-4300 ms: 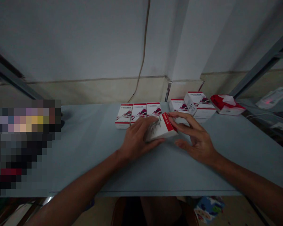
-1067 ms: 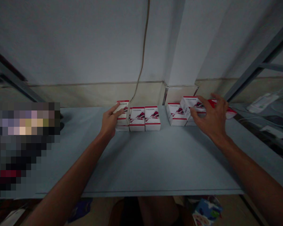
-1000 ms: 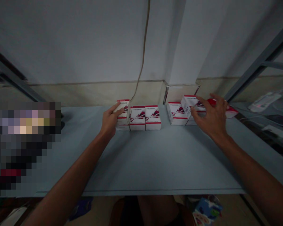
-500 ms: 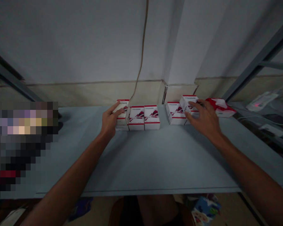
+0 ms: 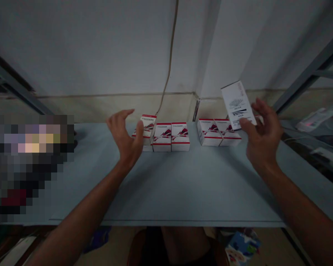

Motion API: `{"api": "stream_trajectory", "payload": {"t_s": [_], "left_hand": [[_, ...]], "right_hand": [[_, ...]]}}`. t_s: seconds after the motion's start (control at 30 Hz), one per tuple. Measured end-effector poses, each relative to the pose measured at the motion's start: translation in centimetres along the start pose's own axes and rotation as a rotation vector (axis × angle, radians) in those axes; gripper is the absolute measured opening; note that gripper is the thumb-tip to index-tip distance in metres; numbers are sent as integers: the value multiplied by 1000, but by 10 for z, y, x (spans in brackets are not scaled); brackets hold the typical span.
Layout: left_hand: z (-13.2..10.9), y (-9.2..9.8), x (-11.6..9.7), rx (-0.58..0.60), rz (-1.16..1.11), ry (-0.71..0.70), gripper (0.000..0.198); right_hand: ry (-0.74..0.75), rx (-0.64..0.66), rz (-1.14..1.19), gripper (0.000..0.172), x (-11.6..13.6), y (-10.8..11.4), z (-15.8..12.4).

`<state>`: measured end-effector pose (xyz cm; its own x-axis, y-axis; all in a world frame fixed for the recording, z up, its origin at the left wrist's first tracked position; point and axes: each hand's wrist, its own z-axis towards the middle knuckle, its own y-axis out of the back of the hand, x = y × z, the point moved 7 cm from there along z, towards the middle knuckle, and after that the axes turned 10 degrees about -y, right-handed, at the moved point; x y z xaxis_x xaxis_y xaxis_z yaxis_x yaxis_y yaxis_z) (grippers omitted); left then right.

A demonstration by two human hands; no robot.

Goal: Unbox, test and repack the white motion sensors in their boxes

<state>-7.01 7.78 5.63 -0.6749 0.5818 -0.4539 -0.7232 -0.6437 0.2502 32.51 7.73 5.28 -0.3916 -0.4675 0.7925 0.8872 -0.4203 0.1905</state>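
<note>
The right hand, at the right of the frame, holds a white carton up above the bench. Its grip is partly closed and pinches the carton between thumb and fingers, and the carton is tilted in the air. The left hand is open with curved fingers, just beside a tilted carton at the left end of a short row of cartons. I cannot tell if its thumb touches it. Two cartons stand right of the row. One risk is that the pinch takes only the edges, so a weak hold could drop the white carton onto these two. Also, a careless thumb could knock the tilted carton over.
</note>
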Motion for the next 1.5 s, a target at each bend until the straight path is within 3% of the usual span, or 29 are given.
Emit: {"api": "stream_trajectory", "payload": {"t_s": [0.07,0.17,0.27,0.4,0.5,0.63,0.77,0.97,1.07,1.2,1.3,1.4,1.5], "left_hand": [[-12,-11,-35,121,-70,-186,30],[-38,-37,-72,392,-291,-336,52],[-51,-50,-76,499,-492,-179,69],[-53,-53,-60,471,-581,144,64],[-57,-62,-55,525,-766,322,61],[-58,-67,-53,478,-1012,457,42],[-56,-65,-51,454,-1079,515,38],[-60,-66,-70,740,-898,292,40],[-54,-63,-77,709,-770,103,34],[-47,-56,-73,627,-613,-29,37],[-45,-48,-78,626,-426,-265,57],[-52,-46,-88,664,-228,-518,97],[-64,-54,-89,750,-59,-611,104]], "right_hand": [[-121,21,276,62,5,-12,-14],[-329,281,476,49,14,-52,-46],[-441,465,494,45,20,-75,-71],[-473,475,423,52,15,-74,-72],[-499,570,460,56,11,-78,-70],[-510,662,512,43,8,-86,-79],[-386,688,436,37,13,-87,-84],[-262,715,385,64,32,-82,-82],[-234,719,277,55,36,-82,-81],[-295,638,285,45,27,-83,-78],[-417,578,353,50,15,-85,-76],[-530,570,411,55,9,-88,-78],[-537,559,375,51,9,-87,-79]]}}
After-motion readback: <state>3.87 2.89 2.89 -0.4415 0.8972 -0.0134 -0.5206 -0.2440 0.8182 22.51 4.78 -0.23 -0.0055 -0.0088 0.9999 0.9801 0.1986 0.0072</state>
